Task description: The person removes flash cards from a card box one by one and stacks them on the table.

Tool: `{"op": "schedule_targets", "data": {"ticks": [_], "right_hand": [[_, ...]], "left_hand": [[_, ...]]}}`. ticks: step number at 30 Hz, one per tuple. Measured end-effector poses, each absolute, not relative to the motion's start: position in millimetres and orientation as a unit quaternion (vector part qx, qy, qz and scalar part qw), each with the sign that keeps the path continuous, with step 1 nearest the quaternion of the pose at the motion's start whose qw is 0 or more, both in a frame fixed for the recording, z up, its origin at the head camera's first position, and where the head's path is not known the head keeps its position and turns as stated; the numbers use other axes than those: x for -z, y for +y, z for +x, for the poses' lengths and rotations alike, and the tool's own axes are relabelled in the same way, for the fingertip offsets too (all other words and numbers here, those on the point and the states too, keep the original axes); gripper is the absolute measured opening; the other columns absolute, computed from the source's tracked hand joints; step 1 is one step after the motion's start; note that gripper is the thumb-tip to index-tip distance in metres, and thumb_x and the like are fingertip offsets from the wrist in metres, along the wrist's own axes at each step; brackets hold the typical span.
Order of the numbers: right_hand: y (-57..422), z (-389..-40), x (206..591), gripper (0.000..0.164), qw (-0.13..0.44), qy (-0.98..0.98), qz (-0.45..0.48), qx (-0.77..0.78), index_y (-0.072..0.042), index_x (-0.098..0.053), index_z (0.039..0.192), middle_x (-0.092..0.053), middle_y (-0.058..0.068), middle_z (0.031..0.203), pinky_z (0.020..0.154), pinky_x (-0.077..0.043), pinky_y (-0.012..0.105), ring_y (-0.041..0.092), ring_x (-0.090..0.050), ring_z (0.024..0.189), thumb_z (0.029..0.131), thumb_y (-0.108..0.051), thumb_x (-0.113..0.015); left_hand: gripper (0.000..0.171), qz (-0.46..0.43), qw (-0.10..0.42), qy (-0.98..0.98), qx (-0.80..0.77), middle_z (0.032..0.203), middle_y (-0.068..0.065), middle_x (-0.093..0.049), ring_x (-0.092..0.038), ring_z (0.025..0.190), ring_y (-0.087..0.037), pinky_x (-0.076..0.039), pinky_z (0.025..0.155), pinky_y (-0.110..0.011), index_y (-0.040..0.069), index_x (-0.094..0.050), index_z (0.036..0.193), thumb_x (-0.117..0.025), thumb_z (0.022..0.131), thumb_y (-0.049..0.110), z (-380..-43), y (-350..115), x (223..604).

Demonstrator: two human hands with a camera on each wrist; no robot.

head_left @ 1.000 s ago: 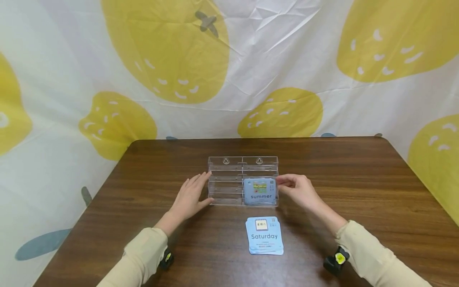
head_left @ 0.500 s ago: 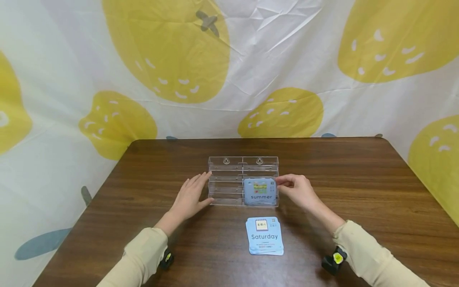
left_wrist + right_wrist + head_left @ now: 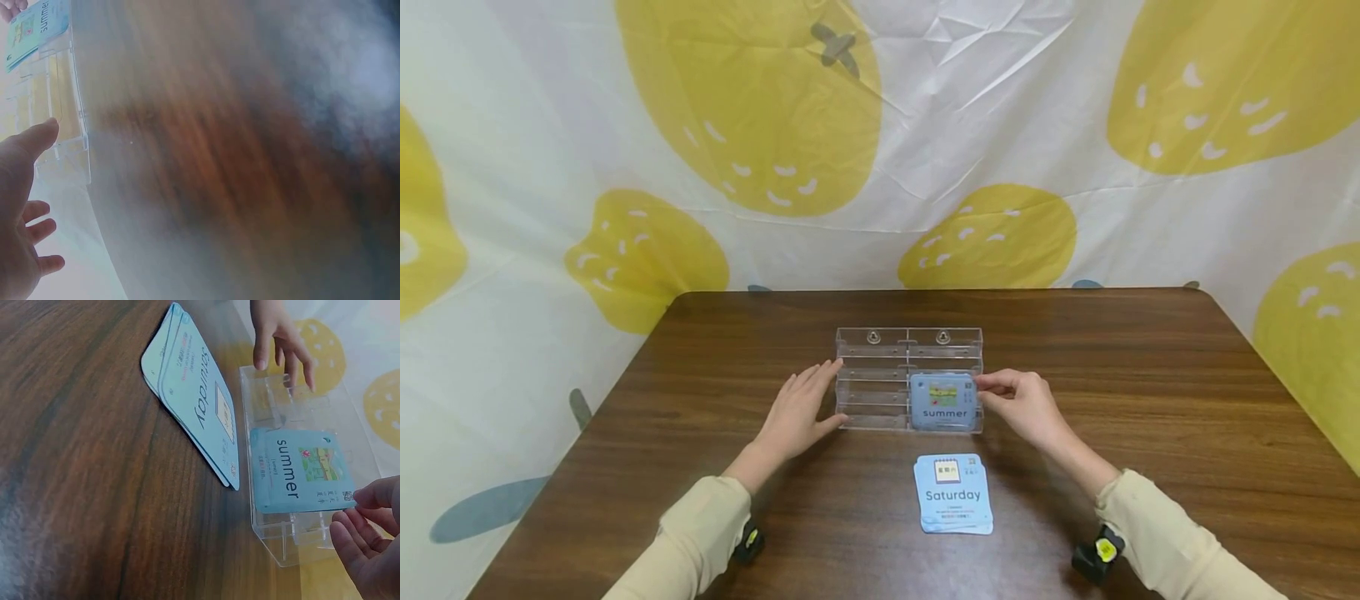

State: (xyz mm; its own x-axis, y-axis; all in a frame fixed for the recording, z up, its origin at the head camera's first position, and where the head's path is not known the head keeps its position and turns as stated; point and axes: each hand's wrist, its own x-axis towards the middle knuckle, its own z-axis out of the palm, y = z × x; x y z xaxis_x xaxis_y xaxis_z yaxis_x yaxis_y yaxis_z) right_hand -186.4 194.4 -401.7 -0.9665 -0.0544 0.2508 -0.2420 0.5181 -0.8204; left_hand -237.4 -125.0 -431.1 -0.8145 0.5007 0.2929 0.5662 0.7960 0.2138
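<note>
The pale-blue "summer" card (image 3: 943,402), round-cornered with a small green-and-yellow picture, sits in the clear rack's (image 3: 874,381) lower right part. The right hand's (image 3: 1024,403) grip pinches its upper right edge; the left hand (image 3: 799,412), fingers spread, holds nothing, its fingertips at the rack's left side.

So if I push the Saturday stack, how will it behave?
The Saturday stack may slide apart, as its edges don't line up. It looks thin, so it's probably light. Lying flat on the table, it seems unlikely to tip or roll.
</note>
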Motion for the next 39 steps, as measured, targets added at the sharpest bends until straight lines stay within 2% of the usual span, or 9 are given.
{"op": "schedule_targets", "data": {"ticks": [13, 21, 28, 39], "right_hand": [[192.6, -182.7, 405.7, 0.019, 0.141, -0.869, 0.124, -0.457, 0.008, -0.067, 0.095, -0.067, 0.019, 0.091, 0.066, -0.054, 0.029, 0.026, -0.065, 0.076, 0.077, 0.006, -0.064], [190.0, -182.9, 406.9, 0.007, 0.129, -0.872, 0.106, -0.459, 0.002, -0.066, 0.085, -0.067, 0.01, 0.079, 0.061, -0.051, 0.023, 0.017, -0.062, 0.069, 0.078, 0.003, -0.065], [189.7, -184.0, 407.6, 0.004, 0.107, -0.867, 0.098, -0.476, 0.0, -0.064, 0.084, -0.064, 0.007, 0.076, 0.055, -0.047, 0.021, 0.014, -0.056, 0.065, 0.081, 0.001, -0.063], [190.3, -185.2, 399.5, 0.004, 0.147, -0.857, 0.091, -0.486, 0.002, -0.065, 0.082, -0.065, 0.008, 0.072, 0.056, -0.045, 0.018, 0.01, -0.055, 0.062, 0.079, 0.002, -0.063]], "left_hand": [[0.079, -0.282, 0.111, -0.941, 0.148, 0.138, -0.017, -0.04, -0.038, 0.126, -0.034, -0.028, 0.102, -0.055, 0.012, -0.03, 0.142, -0.07, 0.078, 0.036, -237.1, -125.3, 429.7], [0.079, -0.281, 0.113, -0.941, 0.149, 0.138, -0.017, -0.041, -0.038, 0.125, -0.034, -0.028, 0.102, -0.055, 0.012, -0.031, 0.142, -0.07, 0.078, 0.036, -236.8, -125.4, 430.7], [0.08, -0.28, 0.111, -0.942, 0.147, 0.139, -0.016, -0.04, -0.038, 0.126, -0.033, -0.027, 0.102, -0.055, 0.013, -0.03, 0.142, -0.069, 0.078, 0.038, -237.1, -125.5, 432.2], [0.081, -0.281, 0.114, -0.942, 0.145, 0.138, -0.016, -0.04, -0.038, 0.126, -0.033, -0.028, 0.102, -0.055, 0.012, -0.03, 0.142, -0.07, 0.077, 0.038, -237.9, -125.6, 433.9]]}}
